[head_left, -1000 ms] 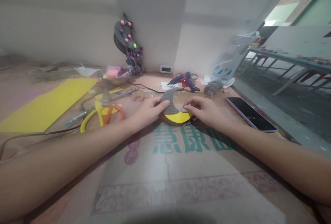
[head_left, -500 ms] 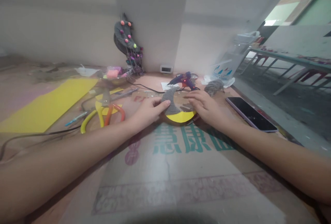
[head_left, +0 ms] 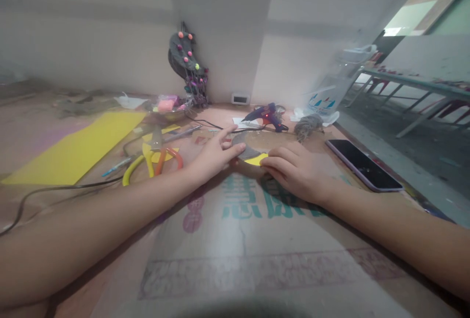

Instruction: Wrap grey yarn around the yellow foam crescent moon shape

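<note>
A crescent-shaped craft piece (head_left: 250,153), grey on its upper part and yellow below, lies on the cardboard-covered table (head_left: 242,239). My left hand (head_left: 215,155) presses on its left side, thumb on the grey part and index finger stretched out. My right hand (head_left: 293,171) lies palm down over its right half, fingers curled, hiding most of the yellow. Neither hand lifts the piece.
Yellow-and-orange scissors (head_left: 152,164) and a yellow sheet (head_left: 79,147) lie to the left. A blue glue gun (head_left: 267,115) and a grey yarn ball (head_left: 307,126) sit behind. A dark phone (head_left: 363,164) rests right. A dark beaded ornament (head_left: 188,66) leans in the corner.
My right hand has slid toward me and now covers the yellow part. My left index finger has lifted and straightened. The view has shifted slightly.
</note>
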A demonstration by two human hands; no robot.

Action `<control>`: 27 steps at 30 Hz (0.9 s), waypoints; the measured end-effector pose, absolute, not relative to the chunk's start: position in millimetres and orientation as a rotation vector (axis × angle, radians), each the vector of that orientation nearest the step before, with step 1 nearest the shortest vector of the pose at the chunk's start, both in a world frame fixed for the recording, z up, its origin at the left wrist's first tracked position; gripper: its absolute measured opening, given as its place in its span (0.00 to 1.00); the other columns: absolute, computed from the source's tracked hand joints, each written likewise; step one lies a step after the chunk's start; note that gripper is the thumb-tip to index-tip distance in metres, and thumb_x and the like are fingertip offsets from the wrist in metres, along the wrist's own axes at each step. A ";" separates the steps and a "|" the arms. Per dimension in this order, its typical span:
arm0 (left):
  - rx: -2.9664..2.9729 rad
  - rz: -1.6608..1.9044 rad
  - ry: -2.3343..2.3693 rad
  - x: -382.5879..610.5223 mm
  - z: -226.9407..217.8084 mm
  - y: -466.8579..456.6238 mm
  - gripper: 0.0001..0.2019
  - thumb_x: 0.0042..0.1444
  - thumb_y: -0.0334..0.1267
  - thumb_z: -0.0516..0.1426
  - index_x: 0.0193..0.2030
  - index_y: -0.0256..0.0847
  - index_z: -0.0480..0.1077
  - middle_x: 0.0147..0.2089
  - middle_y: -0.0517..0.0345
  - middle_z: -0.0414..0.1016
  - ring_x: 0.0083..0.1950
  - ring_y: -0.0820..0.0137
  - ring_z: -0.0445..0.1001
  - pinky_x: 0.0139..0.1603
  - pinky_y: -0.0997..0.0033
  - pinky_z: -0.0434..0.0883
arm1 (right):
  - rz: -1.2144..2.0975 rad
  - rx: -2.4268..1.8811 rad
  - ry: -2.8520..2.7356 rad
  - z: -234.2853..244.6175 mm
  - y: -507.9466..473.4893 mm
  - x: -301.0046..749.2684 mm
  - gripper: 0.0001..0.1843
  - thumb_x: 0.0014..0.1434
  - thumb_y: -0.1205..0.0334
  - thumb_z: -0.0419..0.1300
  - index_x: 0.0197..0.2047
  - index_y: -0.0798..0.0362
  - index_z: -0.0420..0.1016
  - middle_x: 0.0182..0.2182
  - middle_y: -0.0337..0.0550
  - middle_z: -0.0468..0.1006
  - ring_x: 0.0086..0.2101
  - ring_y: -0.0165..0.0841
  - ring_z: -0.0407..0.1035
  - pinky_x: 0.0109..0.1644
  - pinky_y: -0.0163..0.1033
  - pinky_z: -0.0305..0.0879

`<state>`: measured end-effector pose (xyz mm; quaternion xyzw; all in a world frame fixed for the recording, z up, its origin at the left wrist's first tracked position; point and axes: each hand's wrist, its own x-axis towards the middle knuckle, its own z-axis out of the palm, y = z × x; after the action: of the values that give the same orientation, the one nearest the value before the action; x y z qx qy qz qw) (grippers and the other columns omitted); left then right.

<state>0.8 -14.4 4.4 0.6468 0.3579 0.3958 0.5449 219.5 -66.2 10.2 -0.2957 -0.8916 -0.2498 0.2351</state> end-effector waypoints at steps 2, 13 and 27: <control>1.602 0.936 0.831 1.7 6.0 -15.6 0.18 0.57 0.47 0.57 0.49 0.38 0.71 0.27 0.64 0.70 0.28 0.75 0.70 0.29 0.76 0.65 | -0.620 -0.829 -2.373 8.7 -62.4 221.2 0.04 0.63 0.68 0.54 0.39 0.53 0.70 0.33 0.45 0.75 0.34 0.35 0.65 0.37 0.40 0.59; 1.856 0.949 0.799 3.8 3.5 -19.1 0.14 0.52 0.39 0.61 0.46 0.39 0.69 0.43 0.54 0.75 0.41 0.68 0.74 0.42 0.68 0.71 | -0.399 -0.910 -2.207 2.7 -51.8 224.2 0.04 0.62 0.68 0.55 0.34 0.53 0.69 0.29 0.43 0.73 0.32 0.34 0.67 0.36 0.38 0.62; 1.954 0.949 0.891 0.5 6.7 -21.7 0.10 0.53 0.40 0.60 0.41 0.40 0.73 0.38 0.58 0.76 0.36 0.71 0.73 0.37 0.72 0.70 | -0.561 -0.785 -2.210 3.2 -53.5 225.0 0.05 0.60 0.70 0.56 0.34 0.51 0.70 0.31 0.43 0.75 0.34 0.34 0.69 0.37 0.39 0.63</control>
<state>0.5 -21.7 6.7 0.7675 0.3500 0.3729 0.3865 225.0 -53.5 3.2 -0.3040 -0.8561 -0.2174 0.3569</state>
